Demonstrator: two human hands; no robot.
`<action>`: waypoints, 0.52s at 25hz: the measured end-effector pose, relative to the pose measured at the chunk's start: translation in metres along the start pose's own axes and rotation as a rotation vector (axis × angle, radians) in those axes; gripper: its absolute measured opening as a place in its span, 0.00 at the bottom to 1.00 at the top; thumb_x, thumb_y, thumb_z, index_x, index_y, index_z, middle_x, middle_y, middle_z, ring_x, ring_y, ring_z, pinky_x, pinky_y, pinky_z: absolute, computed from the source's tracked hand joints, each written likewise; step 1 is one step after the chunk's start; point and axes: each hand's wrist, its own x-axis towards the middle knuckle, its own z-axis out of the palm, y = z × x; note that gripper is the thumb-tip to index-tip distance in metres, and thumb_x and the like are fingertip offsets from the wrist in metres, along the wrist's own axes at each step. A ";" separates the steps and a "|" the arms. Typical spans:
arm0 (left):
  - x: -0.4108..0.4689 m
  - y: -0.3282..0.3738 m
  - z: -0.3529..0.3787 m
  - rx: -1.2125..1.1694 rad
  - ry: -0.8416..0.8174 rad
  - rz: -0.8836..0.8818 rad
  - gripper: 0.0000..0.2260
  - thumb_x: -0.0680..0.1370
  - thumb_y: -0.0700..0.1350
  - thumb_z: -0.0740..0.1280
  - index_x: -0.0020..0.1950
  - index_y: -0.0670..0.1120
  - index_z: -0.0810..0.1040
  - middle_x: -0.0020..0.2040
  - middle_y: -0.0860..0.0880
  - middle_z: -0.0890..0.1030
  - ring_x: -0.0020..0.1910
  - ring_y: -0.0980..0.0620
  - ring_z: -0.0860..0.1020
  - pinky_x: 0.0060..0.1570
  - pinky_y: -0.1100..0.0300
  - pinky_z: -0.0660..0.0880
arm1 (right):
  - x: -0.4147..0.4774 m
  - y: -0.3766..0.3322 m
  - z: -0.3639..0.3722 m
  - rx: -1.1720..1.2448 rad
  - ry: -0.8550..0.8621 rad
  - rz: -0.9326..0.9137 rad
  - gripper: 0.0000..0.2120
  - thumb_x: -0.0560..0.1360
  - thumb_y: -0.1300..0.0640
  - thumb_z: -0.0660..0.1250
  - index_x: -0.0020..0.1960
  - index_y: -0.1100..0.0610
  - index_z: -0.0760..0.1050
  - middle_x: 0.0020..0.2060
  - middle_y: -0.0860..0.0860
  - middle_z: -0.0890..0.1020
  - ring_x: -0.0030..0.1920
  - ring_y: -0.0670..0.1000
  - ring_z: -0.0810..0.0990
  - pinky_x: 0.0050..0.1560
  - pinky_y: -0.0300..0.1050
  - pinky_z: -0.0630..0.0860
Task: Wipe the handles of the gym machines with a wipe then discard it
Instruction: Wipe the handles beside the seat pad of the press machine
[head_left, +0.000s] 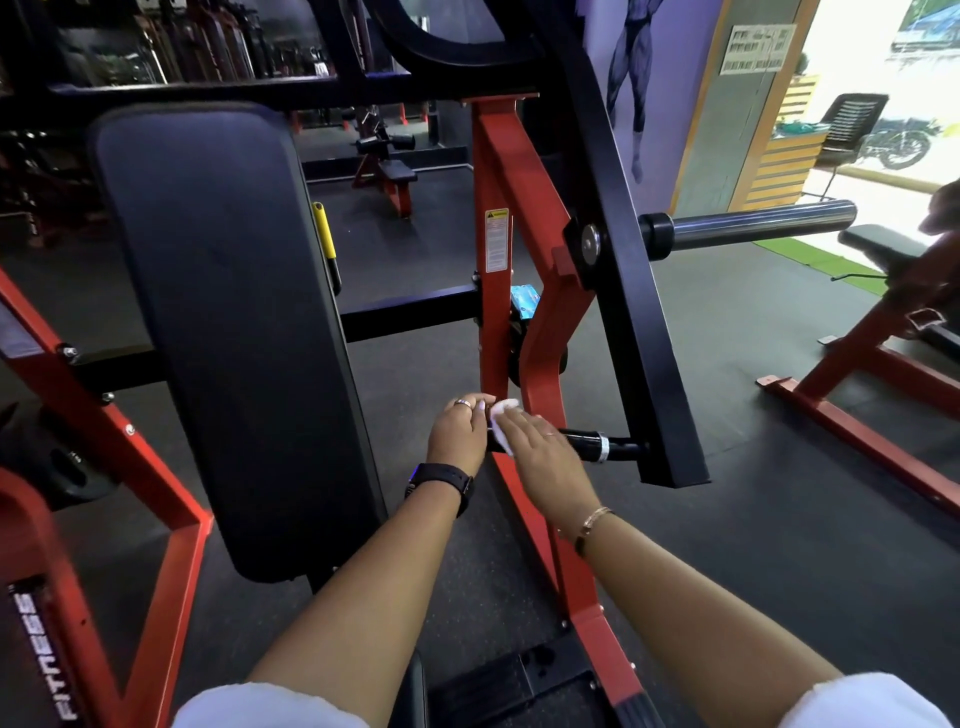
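A black backrest pad (223, 312) stands left of the red machine frame (493, 166). The left hand (457, 431) curls its fingers over the free end of the black handle (587, 444). The white wipe (503, 415) lies on that handle, pressed under the right hand (540, 460), its fingers flat and straight. Farther right juts a chrome weight peg (753, 223)

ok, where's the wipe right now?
Head view, centre, slightly low: the white wipe lies on the free end of the black handle, under the right hand, with the left hand just left of it.
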 end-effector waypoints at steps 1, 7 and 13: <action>-0.001 0.001 0.000 0.021 -0.003 0.003 0.13 0.82 0.42 0.57 0.54 0.48 0.81 0.54 0.48 0.79 0.49 0.53 0.75 0.44 0.71 0.63 | -0.011 0.017 -0.003 -0.051 -0.015 0.043 0.28 0.69 0.71 0.66 0.68 0.60 0.70 0.64 0.57 0.76 0.65 0.56 0.74 0.69 0.52 0.65; 0.000 0.004 0.000 0.037 -0.005 -0.036 0.13 0.82 0.43 0.56 0.50 0.50 0.80 0.51 0.52 0.77 0.49 0.54 0.75 0.45 0.65 0.66 | -0.044 0.045 -0.009 -0.126 -0.033 0.433 0.28 0.75 0.71 0.57 0.74 0.59 0.61 0.73 0.55 0.64 0.75 0.53 0.56 0.75 0.53 0.48; 0.006 0.002 -0.005 -0.015 -0.049 -0.090 0.12 0.82 0.43 0.56 0.52 0.45 0.80 0.47 0.50 0.78 0.46 0.52 0.74 0.41 0.67 0.63 | -0.003 -0.045 0.003 0.072 0.004 0.141 0.26 0.73 0.67 0.53 0.71 0.63 0.65 0.69 0.58 0.71 0.70 0.54 0.68 0.72 0.52 0.57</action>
